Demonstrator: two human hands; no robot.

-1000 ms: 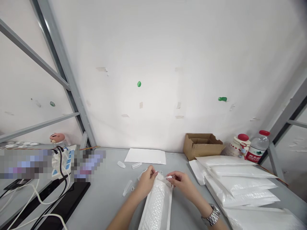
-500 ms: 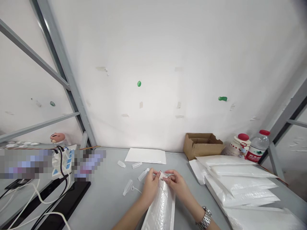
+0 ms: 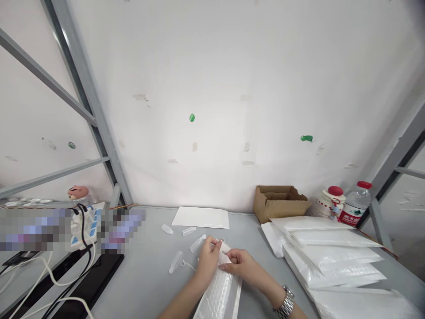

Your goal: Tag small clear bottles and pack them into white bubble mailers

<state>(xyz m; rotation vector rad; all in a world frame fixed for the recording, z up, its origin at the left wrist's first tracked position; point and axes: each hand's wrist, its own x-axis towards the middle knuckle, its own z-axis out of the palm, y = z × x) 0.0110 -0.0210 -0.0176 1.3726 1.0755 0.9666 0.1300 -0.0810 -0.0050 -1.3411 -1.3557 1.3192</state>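
Note:
A white bubble mailer (image 3: 217, 290) lies lengthwise in front of me, its far end between my two hands. My left hand (image 3: 209, 257) is closed on the mailer's far left edge. From the right, my right hand (image 3: 237, 262) pinches the mailer's surface near the same end. A small pale piece shows between the fingertips, too covered to name. Left of my hands lie several small clear plastic bottles, the closest being one bottle (image 3: 198, 243) by my left fingers and another bottle (image 3: 175, 262) farther left. A thin white ringed strip (image 3: 187, 264) lies beside them.
A stack of white bubble mailers (image 3: 335, 257) stands at the right. Behind it are an open cardboard box (image 3: 280, 204), a red-lidded jar (image 3: 332, 201) and a water bottle (image 3: 357, 204). A flat white sheet (image 3: 201, 217) lies near the wall. Cables and a power strip (image 3: 84, 226) occupy the left.
My right hand has moved slightly down and toward me along the mailer, its fingers curling closer. The left hand stays at the mailer's far end. The view has shifted slightly.

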